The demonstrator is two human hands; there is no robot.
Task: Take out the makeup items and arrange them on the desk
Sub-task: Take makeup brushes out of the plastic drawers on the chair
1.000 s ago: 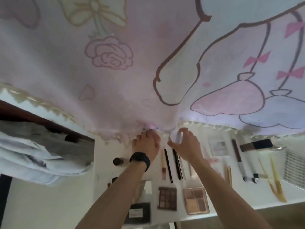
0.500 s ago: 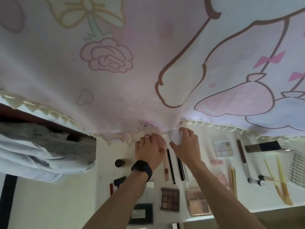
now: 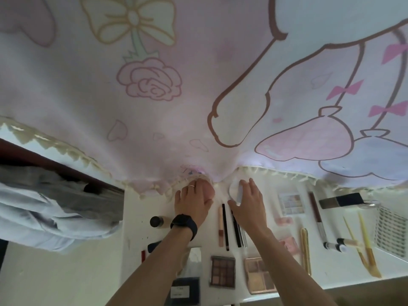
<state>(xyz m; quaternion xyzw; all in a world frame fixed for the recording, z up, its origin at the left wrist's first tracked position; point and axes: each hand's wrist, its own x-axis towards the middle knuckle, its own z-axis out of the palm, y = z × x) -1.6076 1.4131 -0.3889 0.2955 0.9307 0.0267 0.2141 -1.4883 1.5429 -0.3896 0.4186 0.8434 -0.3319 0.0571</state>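
Makeup lies in rows on the white desk (image 3: 344,277): slim pencils (image 3: 225,226), a brown eyeshadow palette (image 3: 222,273), a beige palette (image 3: 259,274), a pastel palette (image 3: 291,204), a gold tube (image 3: 305,250) and a dark flat brush (image 3: 341,200). Both hands reach to the desk's back edge under the fringed hem of a pink printed cloth (image 3: 154,133). My right hand (image 3: 249,204) holds a small white round item (image 3: 234,191) between thumb and fingers. My left hand (image 3: 194,202), with a ring and black wristband, lies at the hem; its fingertips are hidden under the fringe.
A black-capped bottle (image 3: 156,221) stands left of my left wrist. A black box (image 3: 185,290) sits at the front edge. Yellow-handled brushes (image 3: 364,246) and a white mesh basket (image 3: 390,233) are at the right. Folded grey and white clothes (image 3: 50,208) lie left of the desk.
The hands have drawn slightly apart. The white round item now shows more fully in my right hand below the hem. My left hand stays at the fringe.
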